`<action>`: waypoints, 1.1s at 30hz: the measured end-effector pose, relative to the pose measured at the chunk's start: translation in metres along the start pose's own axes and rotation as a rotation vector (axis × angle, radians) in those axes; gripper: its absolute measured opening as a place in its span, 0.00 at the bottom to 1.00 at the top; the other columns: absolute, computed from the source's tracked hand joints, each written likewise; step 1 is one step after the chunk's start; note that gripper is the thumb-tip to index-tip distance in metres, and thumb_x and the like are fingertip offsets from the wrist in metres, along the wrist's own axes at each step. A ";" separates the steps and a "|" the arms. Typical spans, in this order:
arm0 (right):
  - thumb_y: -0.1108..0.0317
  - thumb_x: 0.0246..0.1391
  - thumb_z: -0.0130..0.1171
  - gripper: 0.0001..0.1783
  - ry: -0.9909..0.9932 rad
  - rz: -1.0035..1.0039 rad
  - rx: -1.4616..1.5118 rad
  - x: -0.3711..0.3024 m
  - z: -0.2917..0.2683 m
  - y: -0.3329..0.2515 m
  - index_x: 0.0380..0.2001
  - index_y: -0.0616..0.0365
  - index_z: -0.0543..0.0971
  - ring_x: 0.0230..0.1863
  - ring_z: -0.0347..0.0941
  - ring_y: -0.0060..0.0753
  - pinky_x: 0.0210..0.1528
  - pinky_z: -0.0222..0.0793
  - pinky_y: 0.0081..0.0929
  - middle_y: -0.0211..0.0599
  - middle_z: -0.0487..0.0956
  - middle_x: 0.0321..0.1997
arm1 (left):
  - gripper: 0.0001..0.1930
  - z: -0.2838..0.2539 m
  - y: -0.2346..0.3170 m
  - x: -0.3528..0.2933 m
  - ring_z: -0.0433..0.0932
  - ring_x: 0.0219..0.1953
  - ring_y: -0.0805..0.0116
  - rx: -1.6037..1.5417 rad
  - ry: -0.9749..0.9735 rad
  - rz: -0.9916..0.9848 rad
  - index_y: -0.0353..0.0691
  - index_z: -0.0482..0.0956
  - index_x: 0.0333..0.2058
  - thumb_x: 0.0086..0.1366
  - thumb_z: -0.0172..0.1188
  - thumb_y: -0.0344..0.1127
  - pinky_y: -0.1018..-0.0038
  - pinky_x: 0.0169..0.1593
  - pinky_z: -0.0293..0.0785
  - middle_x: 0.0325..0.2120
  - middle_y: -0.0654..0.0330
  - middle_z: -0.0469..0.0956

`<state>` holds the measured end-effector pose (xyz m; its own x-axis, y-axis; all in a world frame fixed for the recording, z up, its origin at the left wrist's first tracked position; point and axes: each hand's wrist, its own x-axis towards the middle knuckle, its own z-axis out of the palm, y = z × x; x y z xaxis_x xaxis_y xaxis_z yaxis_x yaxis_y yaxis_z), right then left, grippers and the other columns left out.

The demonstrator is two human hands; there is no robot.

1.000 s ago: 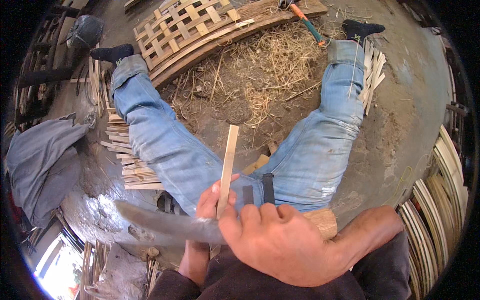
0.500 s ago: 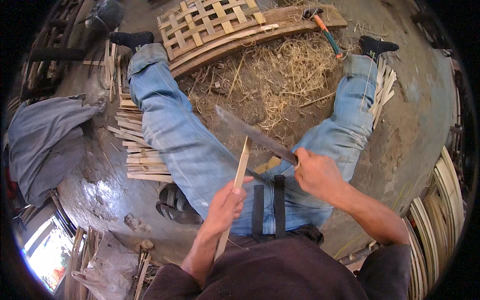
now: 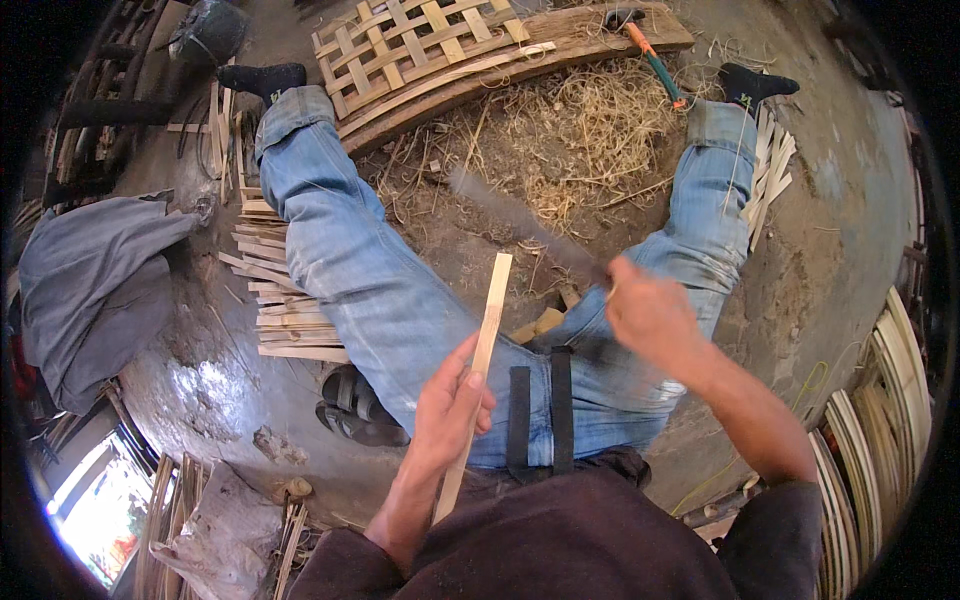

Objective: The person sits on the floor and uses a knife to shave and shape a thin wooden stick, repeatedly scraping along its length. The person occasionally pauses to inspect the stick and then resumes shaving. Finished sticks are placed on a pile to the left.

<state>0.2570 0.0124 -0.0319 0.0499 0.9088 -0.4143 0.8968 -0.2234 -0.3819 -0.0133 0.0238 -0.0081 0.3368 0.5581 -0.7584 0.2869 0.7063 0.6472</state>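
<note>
Between the thumb and fingers of my left hand stands a flat, pale bamboo strip, its upper end rising above my lap. My right hand is wrapped round the handle end of a long-bladed knife, which is smeared by motion and points up and to the left. The blade is apart from the strip, above and to the right of its top. Most of the knife's handle is hidden in my fist.
A woven bamboo panel rests on a thick plank beyond my feet, with an orange-and-green-handled hammer on its right. Shavings litter the floor between my legs. Cut strips lie left, a grey cloth beyond them; long strips stand right.
My right hand has lifted the knife up and to the right, off the top of the strip. The left hand keeps its hold, its fingers slightly shifted.
</note>
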 end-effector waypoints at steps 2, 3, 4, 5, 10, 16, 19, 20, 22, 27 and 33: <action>0.67 0.51 0.55 0.09 0.035 -0.148 0.044 -0.008 0.002 -0.005 0.31 0.58 0.68 0.28 0.78 0.51 0.26 0.73 0.43 0.46 0.76 0.26 | 0.26 -0.003 -0.002 0.002 0.63 0.17 0.82 -0.040 -0.015 0.052 0.34 0.64 0.61 0.73 0.44 0.46 0.83 0.21 0.62 0.18 0.69 0.63; 0.67 0.51 0.55 0.09 0.047 -0.219 0.074 -0.016 0.003 -0.007 0.32 0.58 0.68 0.28 0.78 0.51 0.26 0.73 0.43 0.45 0.76 0.26 | 0.26 -0.006 -0.005 0.002 0.62 0.16 0.82 -0.075 -0.050 0.058 0.33 0.63 0.61 0.73 0.45 0.46 0.83 0.21 0.62 0.17 0.70 0.62; 0.67 0.51 0.55 0.09 0.009 -0.280 0.020 -0.023 0.002 -0.012 0.32 0.58 0.68 0.28 0.78 0.51 0.26 0.74 0.43 0.45 0.76 0.26 | 0.26 -0.009 -0.005 0.005 0.62 0.16 0.82 -0.114 -0.096 0.080 0.33 0.63 0.61 0.73 0.45 0.46 0.83 0.21 0.61 0.16 0.70 0.61; 0.67 0.51 0.55 0.09 -0.030 -0.339 -0.035 -0.031 0.003 -0.019 0.32 0.58 0.68 0.29 0.78 0.50 0.26 0.74 0.43 0.45 0.77 0.26 | 0.26 -0.010 -0.003 0.004 0.61 0.16 0.82 -0.117 -0.110 0.067 0.32 0.63 0.61 0.73 0.44 0.46 0.83 0.21 0.61 0.16 0.70 0.61; 0.66 0.49 0.59 0.12 -0.023 -0.097 0.081 -0.013 -0.004 -0.017 0.34 0.58 0.69 0.28 0.79 0.49 0.28 0.75 0.43 0.42 0.77 0.27 | 0.23 -0.006 0.004 -0.004 0.62 0.17 0.81 -0.199 -0.143 0.008 0.32 0.66 0.59 0.74 0.40 0.42 0.82 0.22 0.63 0.18 0.69 0.63; 0.69 0.50 0.57 0.11 -0.100 -0.137 0.145 -0.017 -0.004 -0.020 0.35 0.60 0.68 0.28 0.77 0.58 0.28 0.74 0.47 0.50 0.77 0.28 | 0.23 -0.008 0.005 0.000 0.67 0.19 0.79 -0.031 -0.126 0.048 0.30 0.69 0.55 0.75 0.37 0.44 0.80 0.24 0.67 0.19 0.66 0.68; 0.68 0.51 0.57 0.12 -0.093 -0.231 0.082 -0.024 -0.017 -0.025 0.34 0.61 0.67 0.29 0.76 0.58 0.28 0.73 0.48 0.52 0.77 0.28 | 0.29 0.000 0.011 -0.001 0.65 0.18 0.80 -0.013 -0.106 0.057 0.28 0.70 0.53 0.74 0.38 0.52 0.82 0.22 0.64 0.17 0.67 0.66; 0.68 0.50 0.57 0.12 -0.082 -0.170 0.099 -0.021 -0.014 -0.021 0.34 0.61 0.67 0.29 0.76 0.58 0.28 0.73 0.48 0.52 0.77 0.28 | 0.29 -0.001 0.008 -0.001 0.66 0.18 0.80 -0.012 -0.111 0.068 0.28 0.70 0.53 0.74 0.38 0.53 0.82 0.22 0.63 0.17 0.67 0.66; 0.69 0.50 0.57 0.12 -0.059 -0.047 0.132 -0.012 -0.009 -0.010 0.34 0.61 0.67 0.29 0.76 0.58 0.27 0.73 0.48 0.51 0.77 0.28 | 0.29 -0.004 -0.003 -0.001 0.66 0.18 0.80 -0.009 -0.122 0.091 0.29 0.70 0.53 0.74 0.38 0.53 0.83 0.22 0.63 0.17 0.67 0.67; 0.69 0.50 0.56 0.11 -0.012 -0.203 0.034 -0.017 -0.005 -0.014 0.34 0.60 0.67 0.28 0.76 0.58 0.27 0.73 0.49 0.51 0.77 0.28 | 0.25 -0.003 0.002 -0.005 0.67 0.20 0.79 -0.053 -0.078 0.053 0.33 0.68 0.58 0.74 0.40 0.46 0.80 0.25 0.67 0.21 0.67 0.68; 0.68 0.49 0.58 0.11 0.005 -0.238 0.073 -0.020 0.001 -0.023 0.34 0.59 0.68 0.29 0.76 0.58 0.28 0.72 0.48 0.49 0.77 0.30 | 0.24 -0.003 -0.014 0.001 0.67 0.21 0.79 -0.127 0.020 0.074 0.35 0.64 0.62 0.72 0.45 0.42 0.81 0.25 0.68 0.26 0.65 0.69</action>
<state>0.2347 -0.0009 -0.0161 -0.1562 0.9407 -0.3012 0.8494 -0.0277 -0.5271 -0.0196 0.0163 -0.0183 0.3345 0.6184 -0.7111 0.1458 0.7115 0.6874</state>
